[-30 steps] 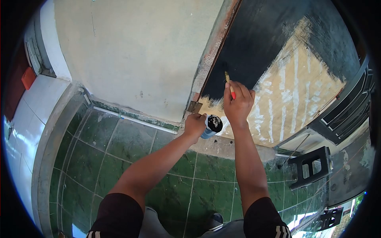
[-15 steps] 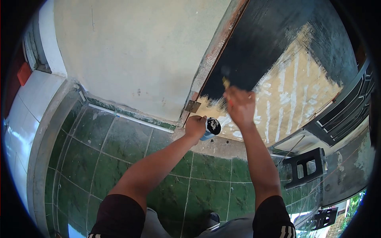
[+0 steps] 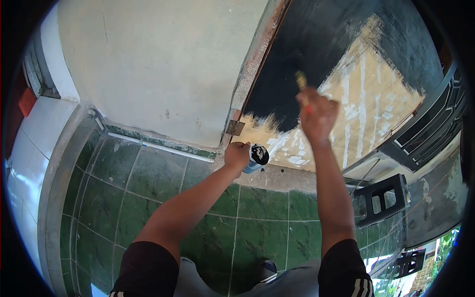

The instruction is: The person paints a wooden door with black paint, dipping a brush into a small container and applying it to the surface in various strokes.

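My left hand [image 3: 237,157] is wrapped round a small paint can [image 3: 252,167], blue on its side, with black paint and a pale patch at its top. Higher up, my right hand [image 3: 319,117] grips a paintbrush [image 3: 301,80], its bristle end pointing up over the dark area of the door panel [image 3: 321,37]. Black paint covers the panel's upper and left parts, with streaky edges. Its lower part [image 3: 366,106] is tan with white streaks and blotches. The can is held near the panel's lower left corner, by a metal hinge [image 3: 235,128].
A pale wall [image 3: 158,64] stands left of the door frame [image 3: 251,64]. Along its foot runs a white pipe [image 3: 163,149]. Green tiles [image 3: 208,232] make up the floor. At right are a black plastic stool [image 3: 381,202] and a dark metal grille [image 3: 425,136].
My right hand and the paintbrush have moved up and right across the dark paint. The can stays in my left hand, and the view has shifted slightly.
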